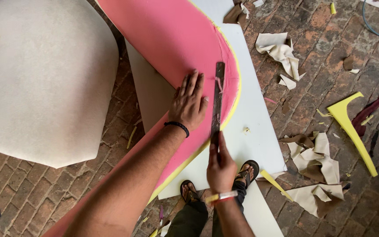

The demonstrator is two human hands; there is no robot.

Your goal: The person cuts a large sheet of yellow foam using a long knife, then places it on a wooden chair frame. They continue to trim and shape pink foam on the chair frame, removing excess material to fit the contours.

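We press our left hand [189, 103] flat, fingers spread and gripping nothing, on the pink foam sheet [176, 39], just beside a long dark metal blade [217, 98]. Our right hand [219, 164] is clenched around the near end of that blade, which lies along the foam's curved edge with a pink shred clinging to it. The pink foam sits on a thin yellow foam layer [237, 87] that shows as a rim along the curve, and both rest on a white board [255, 127] on the brick floor [31, 193]. Our sandalled feet [246, 169] stand at the board's near edge. A cream upholstered cushion [44, 79] stands to the left, touching the pink foam or not we cannot tell. Cream fabric scraps [314, 162] and a yellow foam offcut [352, 123] lie scattered on the bricks to the right
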